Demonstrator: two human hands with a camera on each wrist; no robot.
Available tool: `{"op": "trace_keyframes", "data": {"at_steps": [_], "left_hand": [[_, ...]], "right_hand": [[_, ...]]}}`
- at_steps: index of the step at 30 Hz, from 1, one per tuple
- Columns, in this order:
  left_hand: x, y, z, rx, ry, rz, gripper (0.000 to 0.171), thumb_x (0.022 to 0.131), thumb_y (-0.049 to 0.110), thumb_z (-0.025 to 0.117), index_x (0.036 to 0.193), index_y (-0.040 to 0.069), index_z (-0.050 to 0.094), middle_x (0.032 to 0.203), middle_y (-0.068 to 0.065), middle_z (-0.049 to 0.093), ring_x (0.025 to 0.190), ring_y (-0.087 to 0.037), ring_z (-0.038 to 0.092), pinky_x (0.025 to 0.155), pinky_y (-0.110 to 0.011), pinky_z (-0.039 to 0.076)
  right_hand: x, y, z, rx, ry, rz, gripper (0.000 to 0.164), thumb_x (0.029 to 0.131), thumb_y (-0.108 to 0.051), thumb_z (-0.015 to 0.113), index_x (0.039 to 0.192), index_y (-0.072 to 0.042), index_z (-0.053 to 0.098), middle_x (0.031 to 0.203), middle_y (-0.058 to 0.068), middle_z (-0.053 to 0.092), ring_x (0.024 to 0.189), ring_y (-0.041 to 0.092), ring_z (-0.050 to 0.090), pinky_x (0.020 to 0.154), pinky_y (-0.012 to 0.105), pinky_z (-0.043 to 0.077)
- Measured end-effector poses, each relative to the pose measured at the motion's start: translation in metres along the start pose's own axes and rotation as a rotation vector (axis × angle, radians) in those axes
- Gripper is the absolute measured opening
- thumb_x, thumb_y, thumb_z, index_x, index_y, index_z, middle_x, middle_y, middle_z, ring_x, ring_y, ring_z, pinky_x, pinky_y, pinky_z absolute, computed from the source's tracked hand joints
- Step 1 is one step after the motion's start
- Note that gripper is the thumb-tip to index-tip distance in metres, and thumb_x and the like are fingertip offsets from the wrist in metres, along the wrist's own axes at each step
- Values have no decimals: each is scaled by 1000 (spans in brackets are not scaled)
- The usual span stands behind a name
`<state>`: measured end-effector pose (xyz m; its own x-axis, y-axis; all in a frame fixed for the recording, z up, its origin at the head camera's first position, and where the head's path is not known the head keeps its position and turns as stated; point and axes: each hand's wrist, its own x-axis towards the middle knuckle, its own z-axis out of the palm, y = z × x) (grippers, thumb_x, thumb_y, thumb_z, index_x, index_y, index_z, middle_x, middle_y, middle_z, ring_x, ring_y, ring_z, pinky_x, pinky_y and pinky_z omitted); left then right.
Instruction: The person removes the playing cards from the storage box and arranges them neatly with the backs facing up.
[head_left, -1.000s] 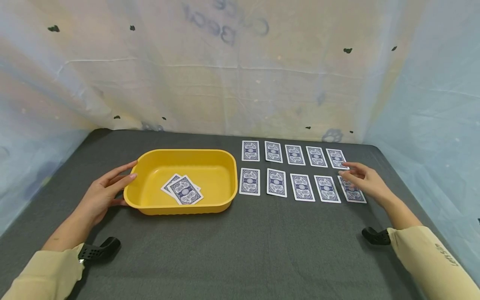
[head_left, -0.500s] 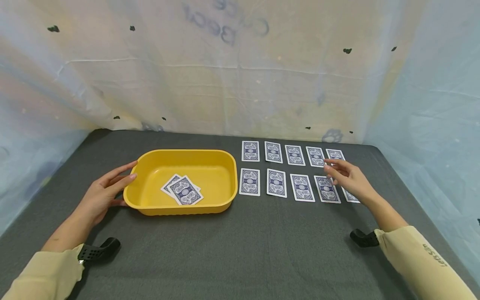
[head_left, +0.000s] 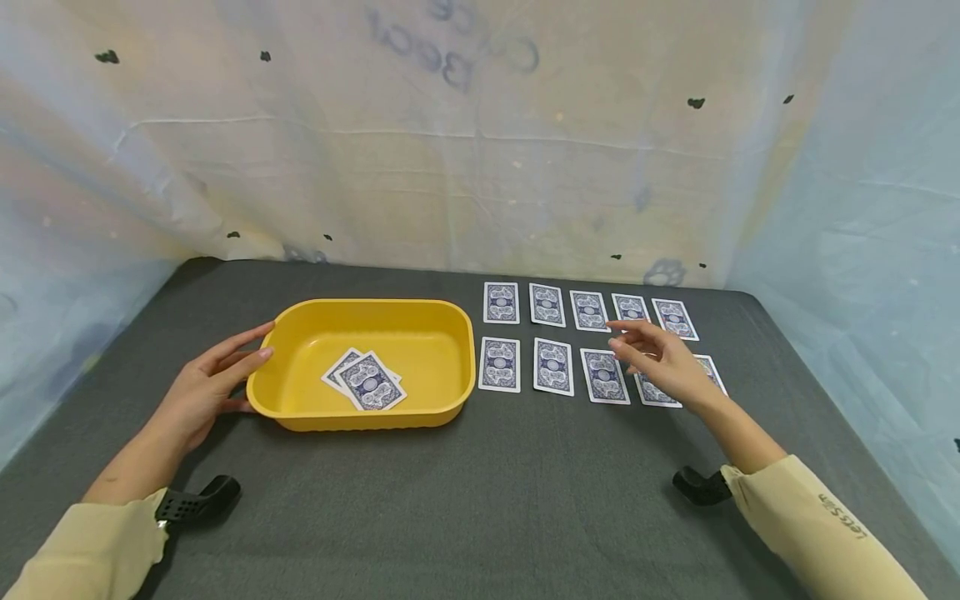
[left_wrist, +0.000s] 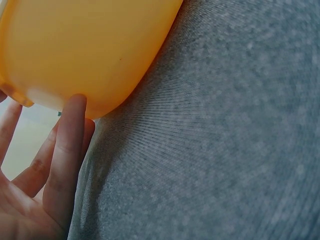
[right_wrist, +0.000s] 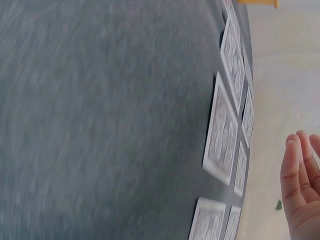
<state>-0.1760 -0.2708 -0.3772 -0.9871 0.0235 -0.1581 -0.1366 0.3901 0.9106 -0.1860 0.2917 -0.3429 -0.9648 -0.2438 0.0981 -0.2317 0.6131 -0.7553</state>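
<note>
At the left end of a yellow plastic tray [head_left: 420, 358], my left hand [head_left: 206, 379] grips the edge. Its thumb lies over the rim in the head view, while in the left wrist view fingers [left_wrist: 72, 132] press the outer wall from below. Two playing cards [head_left: 372, 381] overlap inside the tray, backs up. My right hand [head_left: 663, 362] hovers above the right part of two rows of face-down playing cards [head_left: 553, 365], fingers loosely bent and nothing held. It partly covers a few of those cards. In the right wrist view the fingers [right_wrist: 291, 172] stand raised beside the cards.
A dark grey cloth [head_left: 480, 500] covers the table. Blue-backed cards [head_left: 501, 302] lie in two rows to the right of the tray. A pale hanging sheet [head_left: 480, 167] closes off the back and sides. Each wrist wears a black strap [head_left: 197, 500].
My right hand has moved left over the card rows, from the far right cards toward the middle, uncovering the rightmost ones. The left hand and tray have stayed in place.
</note>
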Motion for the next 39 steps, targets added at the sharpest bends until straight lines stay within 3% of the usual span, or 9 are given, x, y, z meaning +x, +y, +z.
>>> {"op": "trace_keyframes", "data": {"at_steps": [12,19,32,36,39], "left_hand": [[1,-1,0,9,1,12,61,95,49,53,150,36,30,110,25,46,87,6,55,67,-29,57],[0,-1,0,15,4,6,61,94,51,53,149,37,31,115,22,46,87,5,56,67,-29,56],[0,1,0,14,5,2,62,93,51,53,150,37,31,112,22,46,86,3,57,67,-29,56],[0,2,1,9,8,-3,62,93,51,54,150,37,31,111,23,47,84,3,58,67,-29,56],[0,2,1,3,9,-6,63,93,52,54,149,37,31,111,23,47,85,3,57,67,-29,57]], "right_hand": [[6,-19,15,73,-28,-53,40,97,-20,58,134,-4,53,109,15,60,91,23,64,75,35,54],[13,-29,28,118,-44,-97,40,96,-16,59,133,-5,53,108,14,59,92,18,64,75,40,55],[24,-48,49,195,-104,-131,41,93,-13,63,132,-6,54,106,12,60,95,38,61,77,43,54],[28,-55,56,200,-123,-149,41,93,-14,63,133,-7,54,107,11,61,97,33,62,79,43,54],[32,-59,63,195,-136,-177,42,93,-13,63,132,-4,54,107,11,62,97,23,62,81,36,55]]}}
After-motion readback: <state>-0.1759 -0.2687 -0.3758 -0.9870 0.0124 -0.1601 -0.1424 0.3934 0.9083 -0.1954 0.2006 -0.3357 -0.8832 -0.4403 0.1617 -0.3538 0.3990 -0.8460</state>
